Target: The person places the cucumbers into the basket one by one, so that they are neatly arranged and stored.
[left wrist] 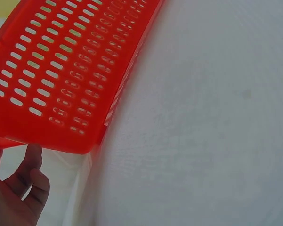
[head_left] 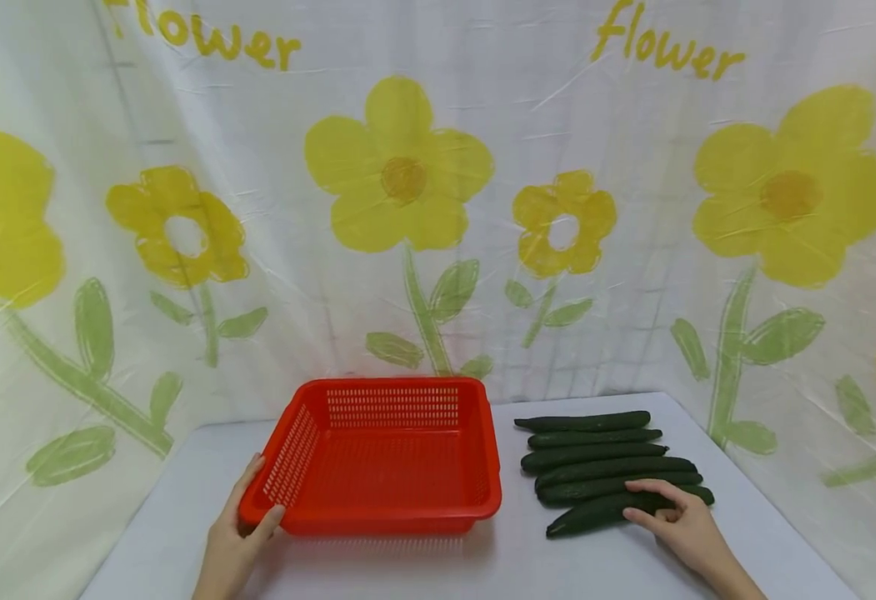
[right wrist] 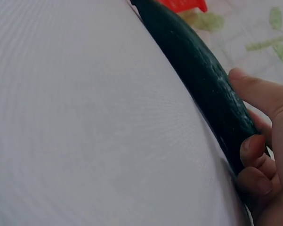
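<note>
A red plastic basket (head_left: 377, 518) with slotted sides stands on the table, and nothing lies in it. My left hand (head_left: 231, 537) grips its front left corner, thumb at the front rim and fingers along the left side. In the left wrist view, fingertips (left wrist: 34, 153) meet the basket's lower edge. To the right, several dark green cucumbers lie side by side in a stack of rows. Around the nearest cucumber (head_left: 588, 515) my right hand (head_left: 688, 529) has its thumb and curled fingers. The right wrist view shows this cucumber (right wrist: 193, 61) against the white tabletop.
The white-covered table (head_left: 377, 575) extends in front of the basket. Behind it hangs a pale curtain (head_left: 498, 350) printed with yellow flowers. Other cucumbers (head_left: 595, 454) lie close behind the gripped one, near the table's right side.
</note>
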The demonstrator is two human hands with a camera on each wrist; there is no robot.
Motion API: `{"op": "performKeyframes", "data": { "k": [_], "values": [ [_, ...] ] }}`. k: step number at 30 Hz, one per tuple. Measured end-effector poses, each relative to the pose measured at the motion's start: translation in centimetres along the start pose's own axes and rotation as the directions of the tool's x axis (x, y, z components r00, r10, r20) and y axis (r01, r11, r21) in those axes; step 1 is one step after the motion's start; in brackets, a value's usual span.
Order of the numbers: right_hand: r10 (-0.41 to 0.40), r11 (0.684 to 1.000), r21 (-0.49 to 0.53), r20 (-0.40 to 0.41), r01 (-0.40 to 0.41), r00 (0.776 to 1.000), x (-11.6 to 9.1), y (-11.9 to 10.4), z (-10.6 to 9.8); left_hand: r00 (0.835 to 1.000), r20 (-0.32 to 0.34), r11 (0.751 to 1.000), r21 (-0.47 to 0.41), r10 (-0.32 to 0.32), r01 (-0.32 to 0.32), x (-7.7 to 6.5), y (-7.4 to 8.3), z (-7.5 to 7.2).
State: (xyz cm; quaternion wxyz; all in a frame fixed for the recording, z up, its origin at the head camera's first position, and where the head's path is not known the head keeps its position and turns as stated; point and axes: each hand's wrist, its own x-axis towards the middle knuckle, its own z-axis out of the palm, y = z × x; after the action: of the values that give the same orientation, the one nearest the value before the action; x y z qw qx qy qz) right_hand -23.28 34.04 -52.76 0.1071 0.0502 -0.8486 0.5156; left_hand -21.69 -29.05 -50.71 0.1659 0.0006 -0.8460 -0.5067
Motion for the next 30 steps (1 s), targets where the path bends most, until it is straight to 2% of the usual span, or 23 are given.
{"op": "performKeyframes", "data": {
  "k": [6, 9, 13, 16, 20, 25, 30],
  "values": [
    [-0.049, 0.981, -0.188, 0.001, 0.049, 0.999, 0.1, -0.1, -0.3, 1.0, -0.001, 1.0, -0.001, 0.003, -0.003, 0.0, -0.2, 0.1],
    [0.014, 0.974, -0.226, 0.025, -0.008, 1.0, 0.2, -0.3, -0.6, 1.0, 0.001, 1.0, -0.004, 0.009, -0.009, 0.1, -0.2, 0.1],
    [0.143, 0.974, -0.189, 0.073, -0.127, 0.987, 0.4, -0.4, -1.1, 1.0, 0.005, 1.0, -0.008, 0.02, -0.02, 0.1, -0.2, 0.1],
    [0.183, 0.972, -0.171, 0.114, -0.163, 0.976, 0.4, -0.2, -1.3, 1.0, 0.006, 1.0, -0.01, 0.024, -0.024, 0.1, -0.2, 0.0],
    [0.154, 0.978, -0.162, 0.126, -0.133, 0.98, 0.3, 0.0, -1.2, 1.0, 0.002, 1.0, -0.003, 0.03, -0.03, 0.1, -0.2, 0.0],
    [0.06, 0.983, -0.179, 0.042, -0.052, 0.997, 0.1, 0.4, -0.8, 0.999, 0.0, 0.999, 0.006, 0.033, -0.033, 0.1, -0.3, 0.0],
    [0.045, 0.983, -0.178, 0.011, -0.042, 0.999, 0.1, 0.3, -0.6, 0.999, -0.017, 0.999, 0.003, 0.05, -0.05, 0.0, -0.2, 0.0]
  ]
}}
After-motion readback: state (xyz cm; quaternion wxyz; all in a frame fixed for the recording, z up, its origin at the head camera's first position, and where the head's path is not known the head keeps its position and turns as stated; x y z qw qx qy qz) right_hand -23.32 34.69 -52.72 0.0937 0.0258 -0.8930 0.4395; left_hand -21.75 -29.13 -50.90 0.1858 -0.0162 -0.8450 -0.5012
